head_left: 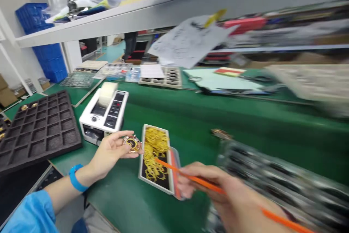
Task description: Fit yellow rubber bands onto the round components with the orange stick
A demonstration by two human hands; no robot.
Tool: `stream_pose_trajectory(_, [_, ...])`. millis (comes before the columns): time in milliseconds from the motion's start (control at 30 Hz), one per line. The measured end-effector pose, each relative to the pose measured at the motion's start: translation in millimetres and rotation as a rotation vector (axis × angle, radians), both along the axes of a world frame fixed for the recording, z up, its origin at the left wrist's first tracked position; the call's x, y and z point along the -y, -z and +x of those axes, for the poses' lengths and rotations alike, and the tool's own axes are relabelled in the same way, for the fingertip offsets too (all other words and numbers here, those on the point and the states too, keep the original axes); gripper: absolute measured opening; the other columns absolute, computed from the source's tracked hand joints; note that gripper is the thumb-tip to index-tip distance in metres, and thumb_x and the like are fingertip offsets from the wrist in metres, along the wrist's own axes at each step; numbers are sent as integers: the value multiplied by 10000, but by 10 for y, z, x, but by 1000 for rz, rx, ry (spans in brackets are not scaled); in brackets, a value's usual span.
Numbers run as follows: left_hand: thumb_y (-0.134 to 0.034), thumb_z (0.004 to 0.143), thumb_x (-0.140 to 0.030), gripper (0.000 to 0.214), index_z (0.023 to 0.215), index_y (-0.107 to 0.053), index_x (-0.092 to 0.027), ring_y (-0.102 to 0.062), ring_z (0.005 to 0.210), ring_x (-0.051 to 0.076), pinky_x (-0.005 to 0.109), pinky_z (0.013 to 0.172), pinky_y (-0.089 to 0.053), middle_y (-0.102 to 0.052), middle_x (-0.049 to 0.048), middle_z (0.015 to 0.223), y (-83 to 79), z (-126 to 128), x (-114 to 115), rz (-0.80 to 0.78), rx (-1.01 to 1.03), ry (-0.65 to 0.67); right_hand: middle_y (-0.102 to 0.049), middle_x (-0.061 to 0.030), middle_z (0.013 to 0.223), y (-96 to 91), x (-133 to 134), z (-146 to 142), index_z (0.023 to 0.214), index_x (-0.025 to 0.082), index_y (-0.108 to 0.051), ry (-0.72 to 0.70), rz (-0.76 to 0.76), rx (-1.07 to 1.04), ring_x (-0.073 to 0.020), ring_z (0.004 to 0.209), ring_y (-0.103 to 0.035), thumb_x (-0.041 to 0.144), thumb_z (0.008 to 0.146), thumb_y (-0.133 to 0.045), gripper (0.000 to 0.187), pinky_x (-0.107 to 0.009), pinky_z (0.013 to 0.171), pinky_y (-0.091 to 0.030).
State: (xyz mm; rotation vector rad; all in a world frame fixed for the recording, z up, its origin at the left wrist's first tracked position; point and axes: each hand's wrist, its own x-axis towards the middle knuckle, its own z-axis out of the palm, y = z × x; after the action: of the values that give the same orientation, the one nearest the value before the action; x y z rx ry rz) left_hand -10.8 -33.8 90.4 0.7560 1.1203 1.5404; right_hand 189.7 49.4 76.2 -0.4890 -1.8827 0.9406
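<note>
My left hand [110, 153] grips a round watch head [132, 143] with a rose-gold rim and a dark centre, held by its edges between thumb and fingers. My right hand [218, 185], blurred, is closed on a long thin orange stick-like tool [201, 181]. The tool's tip is over the yellow rings [155, 145] in a shallow white-rimmed box [141, 175]. These thin rings lie heaped at the far end of the box, looser at the near end, where the dark bottom shows. A clear, red-edged plastic bag [176, 156] lies against the box's right side.
A white tape dispenser [105, 111] stands behind my left hand. Left of it lies a black compartment tray [40, 127] with a few gold pieces. A blurred clear tray [272, 175] of dark parts is at right. A white shelf [109, 20] crosses above the green bench [120, 200].
</note>
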Motion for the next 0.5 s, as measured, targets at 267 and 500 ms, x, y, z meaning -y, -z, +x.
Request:
stream_pose_trajectory(267, [-782,723,-337,438,1076,-571,-185,-684,1029,246,380,918,-540,-718,91,1063,138,379,-303,48,44,123,-716,-47,683,49,218,19,809,194,-683,152,-283,-22,-160,525,-675,395,887,-609,228,-225,539,-596])
stream_pose_trajectory(500, [-765,734,-402,450,1078,-577,-182,-696,986,236,391,935,-527,-728,74,977,225,415,-347,-18,102,163,-714,-39,815,271,106,59,920,217,-658,66,62,-16,-144,677,-706,117,912,-521,170,-220,629,-602])
